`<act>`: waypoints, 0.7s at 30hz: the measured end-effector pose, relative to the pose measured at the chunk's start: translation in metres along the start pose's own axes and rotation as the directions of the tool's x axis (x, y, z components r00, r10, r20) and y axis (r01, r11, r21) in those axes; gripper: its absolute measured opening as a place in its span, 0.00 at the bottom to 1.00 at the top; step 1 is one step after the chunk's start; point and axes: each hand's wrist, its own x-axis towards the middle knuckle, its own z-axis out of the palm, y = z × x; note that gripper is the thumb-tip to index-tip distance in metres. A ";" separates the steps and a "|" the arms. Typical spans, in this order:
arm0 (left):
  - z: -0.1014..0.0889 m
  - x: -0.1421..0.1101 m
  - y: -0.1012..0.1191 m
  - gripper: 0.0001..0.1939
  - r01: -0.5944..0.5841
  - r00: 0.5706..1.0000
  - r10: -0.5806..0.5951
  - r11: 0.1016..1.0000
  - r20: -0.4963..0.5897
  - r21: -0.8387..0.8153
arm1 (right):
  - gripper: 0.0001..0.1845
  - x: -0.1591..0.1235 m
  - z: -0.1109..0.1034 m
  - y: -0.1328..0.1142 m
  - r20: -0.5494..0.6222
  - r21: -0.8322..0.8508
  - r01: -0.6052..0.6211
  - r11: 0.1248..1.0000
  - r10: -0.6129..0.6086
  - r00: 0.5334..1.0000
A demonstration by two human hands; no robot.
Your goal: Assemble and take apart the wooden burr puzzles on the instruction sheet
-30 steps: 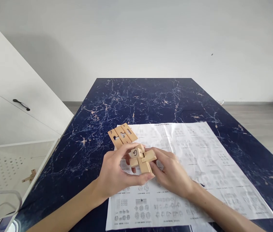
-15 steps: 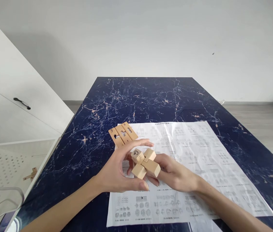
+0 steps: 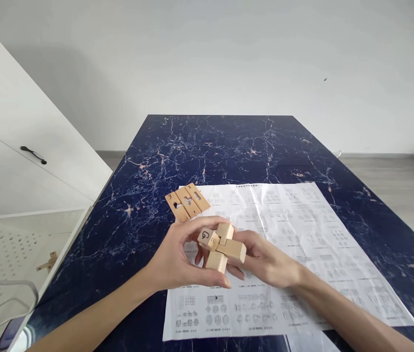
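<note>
A wooden burr puzzle (image 3: 231,250) of interlocked blocks is held above the sheet, one block end bearing a dark handwritten mark. My left hand (image 3: 179,256) curves round it from the left, thumb along the near block and fingers over the far one. From the right, my right hand (image 3: 265,259) grips it, its fingers partly hidden behind and below the blocks. Beyond my left hand lie flat wooden pieces (image 3: 181,209) side by side, with cut-out slots and handwritten numbers. Beneath everything spreads a creased white sheet (image 3: 302,234) printed with small diagrams.
The dark blue marble-patterned table (image 3: 207,146) reaches toward the wall. On the left are a white cabinet with a black handle (image 3: 33,155) and a white perforated surface (image 3: 5,249), where a small wooden cross-shaped piece (image 3: 48,262) lies.
The puzzle has turned slightly between my hands, its near block now pointing more toward me. My left fingers and thumb have drawn in closer against the blocks.
</note>
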 end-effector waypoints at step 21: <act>-0.001 0.003 -0.004 0.38 0.056 0.996 -0.050 0.995 0.070 -0.088 | 0.22 0.001 0.007 -0.001 -0.011 0.096 -0.045 0.994 0.046 0.999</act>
